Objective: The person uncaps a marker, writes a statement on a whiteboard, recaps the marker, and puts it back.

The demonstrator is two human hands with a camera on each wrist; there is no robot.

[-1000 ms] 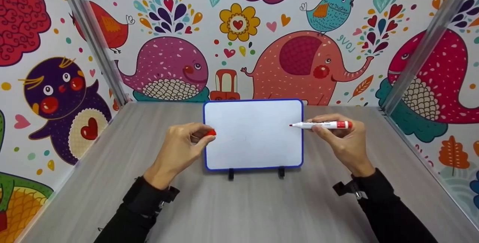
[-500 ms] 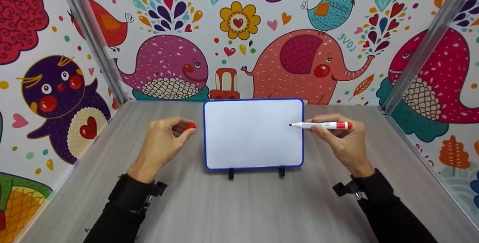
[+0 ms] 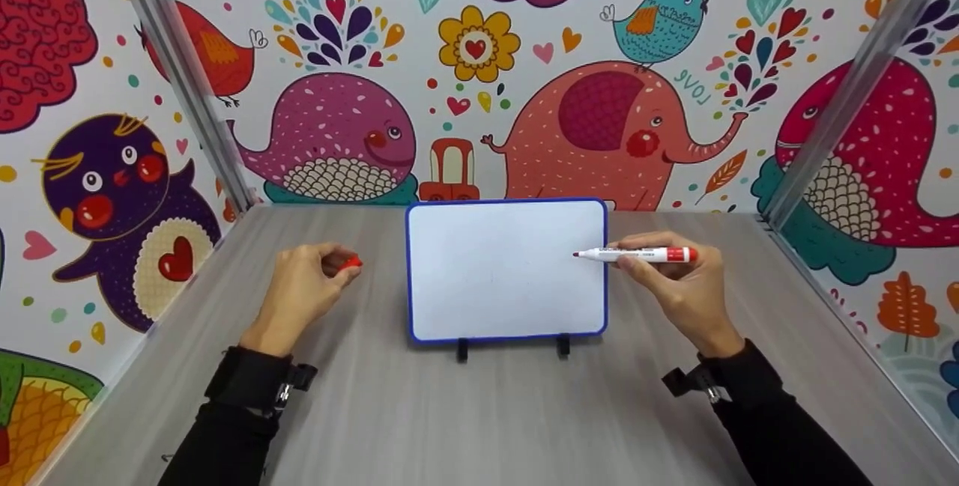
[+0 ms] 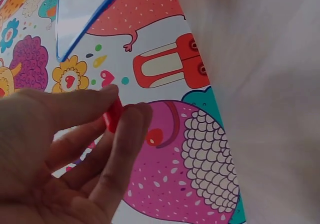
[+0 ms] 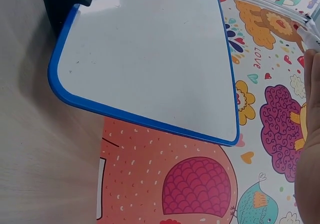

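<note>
In the head view my left hand (image 3: 300,287), left of the board, pinches a small red marker cap (image 3: 351,263) between thumb and fingertips. The left wrist view shows the cap (image 4: 113,115) partly covered by those fingers. My right hand (image 3: 685,287) grips a white marker (image 3: 637,254) with a red end; its uncapped red tip points left, in front of the board's right edge. Whether the tip touches the board I cannot tell. The whiteboard (image 3: 506,269) has a blue frame and a blank face with a few faint specks. Only the right hand's edge (image 5: 309,149) shows in the right wrist view.
Two black feet (image 3: 462,349) hold up the whiteboard on the grey wood-grain table (image 3: 464,426). Behind and at both sides stand walls (image 3: 479,119) printed with cartoon animals. Metal posts (image 3: 180,81) mark the two back corners.
My left hand has moved left, away from the whiteboard's left edge, with the red cap still pinched. My right hand has shifted very slightly left and down with the marker.
</note>
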